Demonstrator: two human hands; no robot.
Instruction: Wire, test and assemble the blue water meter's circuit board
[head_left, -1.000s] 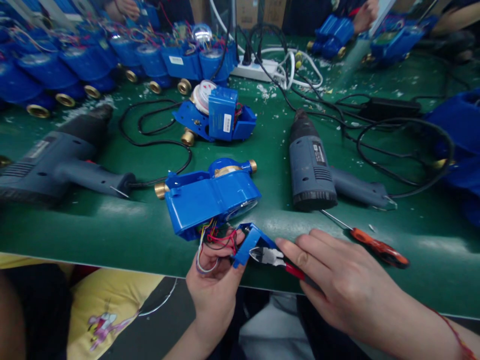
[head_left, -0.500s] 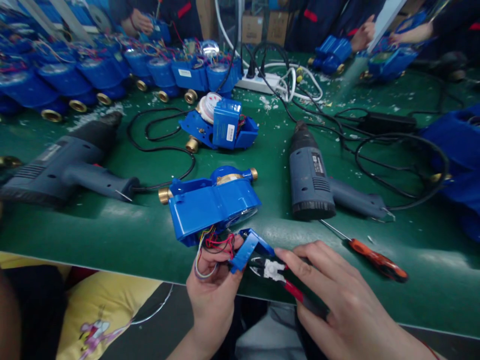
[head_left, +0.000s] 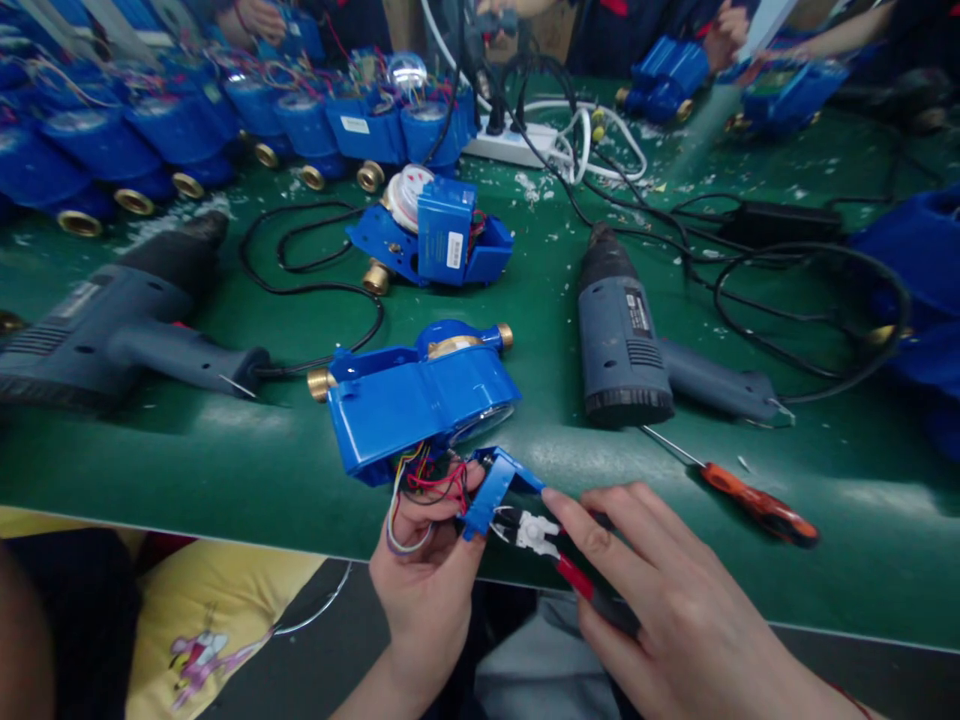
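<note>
My left hand (head_left: 431, 575) pinches a small blue plastic bracket (head_left: 491, 492) near the table's front edge. Red, black, yellow and white wires (head_left: 431, 487) run past its fingers from a blue water meter (head_left: 420, 405) with brass ends, which lies on its side just beyond. Diagonal cutting pliers (head_left: 536, 532) with red and black handles are gripped in my right hand (head_left: 667, 590). Their jaws are parted at the bracket's lower right edge; whether they touch it I cannot tell. My right index fingertip is at the bracket's right end.
Heat guns lie at left (head_left: 142, 330) and right (head_left: 626, 330), with black cords. An orange-handled screwdriver (head_left: 757, 503) is at right. Another opened meter (head_left: 442, 235) stands farther back, near a power strip (head_left: 514, 143). Rows of blue meters (head_left: 157, 130) fill the back left. Co-workers' hands (head_left: 727, 35) are across the table.
The pliers have shifted a little left, bringing their jaws up to the bracket. My left hand keeps its hold. The whole view has tilted slightly.
</note>
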